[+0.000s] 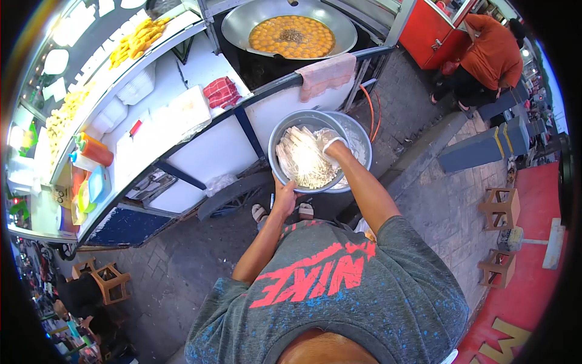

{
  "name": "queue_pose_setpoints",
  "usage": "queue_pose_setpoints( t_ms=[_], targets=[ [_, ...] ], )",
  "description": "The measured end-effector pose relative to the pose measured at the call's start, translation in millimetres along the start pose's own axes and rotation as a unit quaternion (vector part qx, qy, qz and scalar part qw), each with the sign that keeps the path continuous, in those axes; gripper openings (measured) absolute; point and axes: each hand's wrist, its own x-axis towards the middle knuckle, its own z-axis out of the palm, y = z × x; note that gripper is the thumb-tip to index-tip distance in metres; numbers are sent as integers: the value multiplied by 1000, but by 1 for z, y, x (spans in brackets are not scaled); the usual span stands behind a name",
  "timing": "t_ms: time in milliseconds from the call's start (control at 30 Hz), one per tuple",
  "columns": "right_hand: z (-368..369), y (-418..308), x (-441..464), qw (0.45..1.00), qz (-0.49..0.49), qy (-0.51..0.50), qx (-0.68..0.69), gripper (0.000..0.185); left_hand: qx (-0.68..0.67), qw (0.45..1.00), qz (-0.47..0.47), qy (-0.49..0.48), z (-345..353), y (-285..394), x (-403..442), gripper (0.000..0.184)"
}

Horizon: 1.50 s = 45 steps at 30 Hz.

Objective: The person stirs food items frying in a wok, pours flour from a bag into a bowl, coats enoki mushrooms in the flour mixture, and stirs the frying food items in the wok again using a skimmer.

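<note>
The bowl (pixel 274 153) is in front of the person, and all the clock places here are told from its middle. It is grey and has pale strips (pixel 295 147) in it, with a bright shine on them. The left hand (pixel 285 198) grips the rim at 7 o'clock, its fingers closed on the edge. The right hand (pixel 331 145) wears a thin, see-through glove and is down in the bowl toward 2 o'clock, at the strips. I cannot tell if its fingers are wide, narrow or holding some. A second bowl (pixel 357 134) pokes out from under the first at 3 o'clock, with white stuff in it.

At 12 o'clock is a big pan (pixel 345 31) full of round orange bits (pixel 291 36). A pink cloth (pixel 327 76) hangs near 1 o'clock. At 10 o'clock, a red cloth (pixel 220 92) lies on the white bench (pixel 163 76). Bottles (pixel 96 149) are at 9 o'clock.
</note>
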Motion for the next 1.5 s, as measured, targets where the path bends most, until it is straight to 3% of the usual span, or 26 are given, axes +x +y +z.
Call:
queue_pose_setpoints(
  t_ms=[67,167,200,300,333,500,600,700,733,833,967,1000,1100,1133,1233,1267,1300,1400,1500],
  targets=[
    [8,11,3,997,15,-40,-60,29,-14,1000,0,4,-1,-3,-1,76],
    [-29,-14,-19,993,110,49,21,30,8,1000,-2,-4,-3,-3,-1,76],
    [-26,-14,-16,991,103,85,-11,31,-4,1000,-8,-2,-2,-1,-1,76],
    [-21,-16,-10,998,-36,52,17,33,-19,999,-26,4,-3,0,-3,74],
    [-14,-26,-5,999,-41,33,11,38,-6,999,-32,1,-4,-1,0,73],
    [-25,-100,-48,988,-89,127,-12,48,-20,1000,-17,6,10,3,4,68],
    [-15,-96,-59,949,-154,273,-42,47,-21,1000,-22,2,6,6,6,66],
    [-28,-93,-55,971,-170,164,-37,52,-22,1000,-16,-6,2,7,11,67],
    [-55,-106,-67,992,-108,60,-37,57,-24,1000,-13,-9,3,7,13,67],
    [-23,-107,-64,976,-115,130,-135,59,-39,999,5,-18,5,6,12,69],
    [-16,-81,-54,977,-143,136,-79,56,-40,999,35,1,8,1,12,72],
    [-15,-77,-54,957,-188,185,-117,52,-39,999,29,-2,7,-1,10,73],
    [-67,-74,-46,944,-291,101,-120,46,-26,999,28,-8,1,-2,14,75],
    [-69,-64,-37,914,-335,167,-158,44,-10,999,30,-9,-5,-2,17,75],
    [-84,-42,-30,981,-168,95,21,47,-1,999,45,-23,-9,0,24,76],
    [-89,-40,-25,987,-149,62,0,56,3,998,48,-32,-9,2,24,76],
    [-87,-38,-24,987,-131,51,81,60,8,998,52,-42,-7,5,24,76],
    [-68,-27,-10,959,-56,24,276,82,-42,995,75,-43,5,7,25,76],
    [-54,-23,-15,896,-41,-43,441,84,7,998,52,-40,10,9,25,76]
  ],
)
